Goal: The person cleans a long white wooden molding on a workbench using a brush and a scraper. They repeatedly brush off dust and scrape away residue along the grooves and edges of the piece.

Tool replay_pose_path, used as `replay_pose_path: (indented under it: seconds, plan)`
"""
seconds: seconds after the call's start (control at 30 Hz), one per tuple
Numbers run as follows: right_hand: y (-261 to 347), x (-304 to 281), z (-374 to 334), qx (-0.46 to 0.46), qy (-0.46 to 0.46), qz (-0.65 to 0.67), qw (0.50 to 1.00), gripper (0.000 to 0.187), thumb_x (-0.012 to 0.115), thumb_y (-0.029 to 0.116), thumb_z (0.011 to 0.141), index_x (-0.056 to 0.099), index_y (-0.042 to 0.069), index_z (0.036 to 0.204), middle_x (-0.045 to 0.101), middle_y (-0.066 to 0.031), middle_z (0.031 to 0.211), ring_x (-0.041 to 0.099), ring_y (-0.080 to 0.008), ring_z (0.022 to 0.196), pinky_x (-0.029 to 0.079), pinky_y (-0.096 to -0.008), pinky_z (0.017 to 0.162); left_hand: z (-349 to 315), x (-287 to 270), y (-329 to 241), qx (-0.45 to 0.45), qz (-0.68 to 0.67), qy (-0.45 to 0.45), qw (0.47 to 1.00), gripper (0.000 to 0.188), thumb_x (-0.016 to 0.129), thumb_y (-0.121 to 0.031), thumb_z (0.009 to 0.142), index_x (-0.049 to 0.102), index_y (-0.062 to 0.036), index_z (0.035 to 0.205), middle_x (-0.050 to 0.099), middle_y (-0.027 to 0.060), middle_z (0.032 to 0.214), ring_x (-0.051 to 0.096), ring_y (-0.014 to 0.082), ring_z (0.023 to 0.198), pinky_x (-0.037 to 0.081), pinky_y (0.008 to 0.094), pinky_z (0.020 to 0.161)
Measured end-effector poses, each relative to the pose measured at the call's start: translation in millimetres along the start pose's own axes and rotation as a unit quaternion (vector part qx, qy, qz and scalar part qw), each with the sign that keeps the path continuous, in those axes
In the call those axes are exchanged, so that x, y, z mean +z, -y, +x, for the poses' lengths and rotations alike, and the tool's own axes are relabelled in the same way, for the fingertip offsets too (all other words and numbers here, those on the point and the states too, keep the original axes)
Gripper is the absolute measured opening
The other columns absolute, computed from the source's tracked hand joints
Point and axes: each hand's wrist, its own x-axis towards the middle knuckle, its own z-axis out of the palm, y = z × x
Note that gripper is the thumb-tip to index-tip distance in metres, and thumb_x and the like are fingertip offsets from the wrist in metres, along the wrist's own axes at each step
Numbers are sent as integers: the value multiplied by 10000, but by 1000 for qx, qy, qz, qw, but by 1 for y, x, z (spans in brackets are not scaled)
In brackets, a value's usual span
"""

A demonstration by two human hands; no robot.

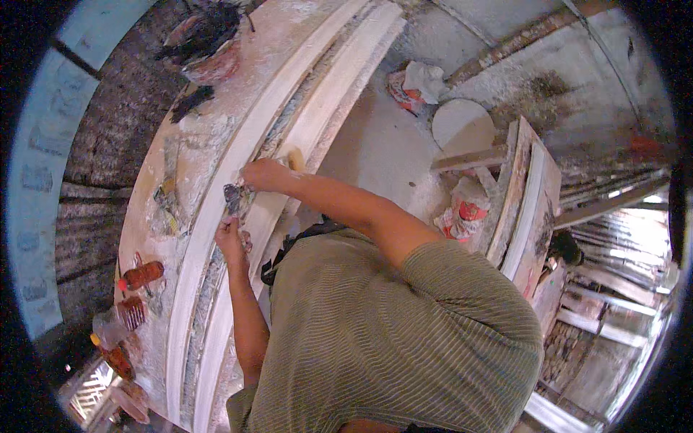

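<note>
Long white moulding strips (pixel 238 162) run lengthwise along a work table, gently curved, with a rough grey groove between them. Over these strips my right hand (pixel 263 175) is closed, knuckles up; its fingertips are partly hidden. A small dark crumpled piece (pixel 232 195) lies between my two hands, close to the right fingertips. Below it my left hand (pixel 232 237) has its fingers pinched together, and what they hold is too small to make out. Just beyond my right wrist, a yellowish object (pixel 296 159) sits on the nearer strip; its kind is unclear.
Several bottles of reddish liquid, one a red-capped bottle (pixel 141 276), lie at the table's left edge. Dark fibrous material (pixel 206 32) is heaped at the far end. On the floor to the right are a round pale lid (pixel 463 124), a red-and-white sack (pixel 462 213) and a wooden stand (pixel 516 195).
</note>
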Motion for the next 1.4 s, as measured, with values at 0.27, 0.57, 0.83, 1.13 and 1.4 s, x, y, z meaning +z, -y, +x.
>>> replay_pose_path:
  seconds: [0.27, 0.57, 0.83, 1.13, 1.4]
  plan:
    - [10, -42, -18, -112, 71, -15, 991, 230, 599, 138, 803, 641, 73, 1019, 670, -147, 945, 675, -367, 889, 539, -487, 750, 0, -9, -1, 7, 2, -7, 1000, 118, 634, -226, 919, 569, -128, 924, 584, -1, 748, 493, 95, 472, 321, 226, 346]
    - [10, -21, -10, -175, -89, 20, 980, 222, 495, 187, 903, 608, 114, 1080, 581, -118, 1042, 646, -349, 937, 524, -482, 792, -4, -23, -5, 12, -1, -20, 1000, 146, 633, -278, 919, 599, -142, 955, 573, -13, 701, 482, 103, 482, 349, 244, 375]
    - [-39, 60, 11, 136, -249, 183, 941, 315, 517, 222, 887, 594, 143, 1182, 623, -151, 1021, 611, -324, 957, 476, -478, 825, 50, -22, 38, 15, 122, 34, 992, 437, 468, -388, 898, 557, -125, 1235, 568, 80, 1217, 523, 277, 1075, 449, 457, 815]
    - [-40, -85, -114, 234, -311, 180, 903, 389, 633, 312, 835, 541, -5, 1042, 621, -189, 873, 621, -379, 848, 494, -498, 756, 63, 162, 31, 92, 246, 166, 951, 423, 492, -362, 899, 552, -113, 1236, 574, 88, 1204, 541, 275, 1049, 464, 436, 791]
    - [-182, -72, -132, 148, -250, -99, 952, 402, 676, 367, 774, 592, 14, 947, 598, -161, 814, 598, -396, 809, 490, -485, 794, 52, 310, 25, 130, 284, 273, 910, 377, 509, -328, 918, 546, -106, 1221, 594, 80, 1154, 563, 263, 1009, 483, 424, 761]
